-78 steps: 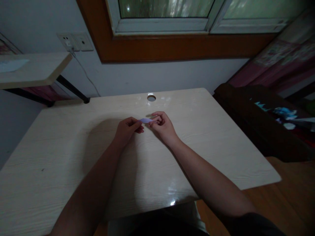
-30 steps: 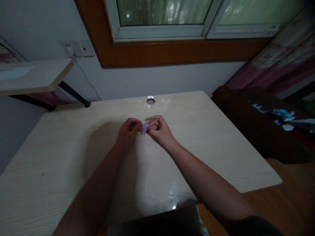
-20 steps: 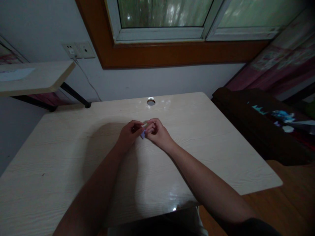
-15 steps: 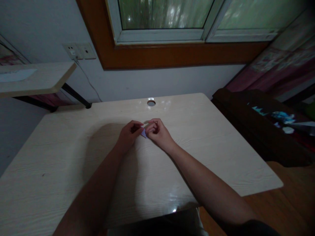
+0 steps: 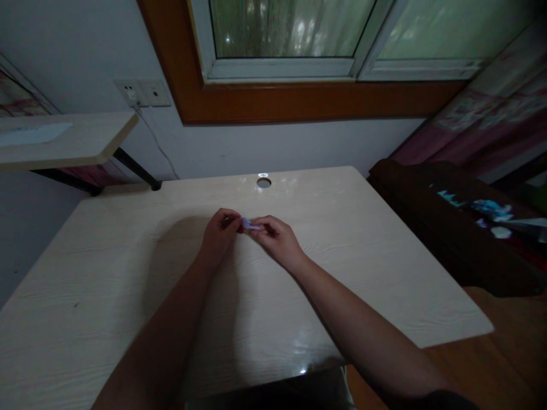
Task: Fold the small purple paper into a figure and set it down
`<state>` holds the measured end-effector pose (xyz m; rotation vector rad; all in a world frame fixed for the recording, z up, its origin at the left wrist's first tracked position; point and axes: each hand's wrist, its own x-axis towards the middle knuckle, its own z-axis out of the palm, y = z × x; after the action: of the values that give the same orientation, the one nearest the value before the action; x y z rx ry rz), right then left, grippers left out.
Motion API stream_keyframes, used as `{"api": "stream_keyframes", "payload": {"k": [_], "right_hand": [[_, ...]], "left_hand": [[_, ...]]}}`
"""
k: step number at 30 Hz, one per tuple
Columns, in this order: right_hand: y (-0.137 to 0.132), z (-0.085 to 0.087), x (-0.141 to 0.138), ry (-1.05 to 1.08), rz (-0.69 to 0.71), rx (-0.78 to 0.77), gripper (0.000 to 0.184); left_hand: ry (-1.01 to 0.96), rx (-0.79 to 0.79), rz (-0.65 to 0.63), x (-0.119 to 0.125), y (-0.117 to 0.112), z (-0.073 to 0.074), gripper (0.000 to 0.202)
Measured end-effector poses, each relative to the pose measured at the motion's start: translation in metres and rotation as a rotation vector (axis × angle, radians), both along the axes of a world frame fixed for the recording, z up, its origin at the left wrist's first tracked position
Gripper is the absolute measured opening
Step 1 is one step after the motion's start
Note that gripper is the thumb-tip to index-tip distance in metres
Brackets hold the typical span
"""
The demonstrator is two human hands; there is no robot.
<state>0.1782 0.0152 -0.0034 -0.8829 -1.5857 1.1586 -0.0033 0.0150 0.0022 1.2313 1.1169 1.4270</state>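
Looked down along two bare forearms reaching from the near edge of a pale wooden table (image 5: 106, 273) toward its middle. Found the left hand (image 5: 219, 233) curled, with thumb and forefinger pinched narrow on the left end of a small lilac paper piece (image 5: 249, 225). Found the right hand (image 5: 276, 239) closed in the same way on the other end, with the other fingers tucked in. Placed the piece between the two hands, roughly level, low over the tabletop near its centre; could not tell whether it touched the wood.

Judged the paper already folded down to a slim, pointed sliver, well past any first creases. Could not make out its exact shape in so dim and small a view. Took the folding as unfinished, with both pinches on the piece and the piece not set down.

Noted a round cable hole (image 5: 264, 182) in the table beyond the hands. Noted a side shelf (image 5: 72, 139) at far left, dark furniture (image 5: 427, 216) at right carrying blurred pale and blue scraps (image 5: 491, 208), then a wall socket (image 5: 143, 93) and a wood-framed window (image 5: 299, 28) farthest off
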Motion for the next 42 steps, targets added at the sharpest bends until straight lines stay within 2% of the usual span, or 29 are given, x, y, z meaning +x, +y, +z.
{"api": "stream_keyframes", "payload": {"k": [4,8,12,23,34,42], "right_hand": [[-0.001,0.002,0.003,-0.021,-0.088,0.035,0.019],[-0.002,0.003,0.004,-0.003,-0.096,0.036,0.018],[0.001,0.004,0.004,0.004,-0.106,0.066,0.014],[0.005,0.008,0.006,-0.062,-0.068,0.116,0.015],[0.001,0.016,0.003,-0.054,-0.104,0.201,0.009],[0.002,0.014,0.004,-0.062,-0.089,0.22,0.007]], "left_hand": [[-0.039,0.004,-0.06,-0.001,0.0,-0.003,0.021],[-0.054,0.049,-0.151,-0.001,-0.003,-0.003,0.025],[0.012,0.053,-0.199,-0.001,-0.006,-0.002,0.031],[0.163,0.161,-0.088,-0.003,-0.005,0.001,0.025],[0.248,0.309,-0.066,-0.005,-0.005,-0.001,0.012],[0.21,0.264,-0.097,-0.003,-0.009,0.005,0.017]]}}
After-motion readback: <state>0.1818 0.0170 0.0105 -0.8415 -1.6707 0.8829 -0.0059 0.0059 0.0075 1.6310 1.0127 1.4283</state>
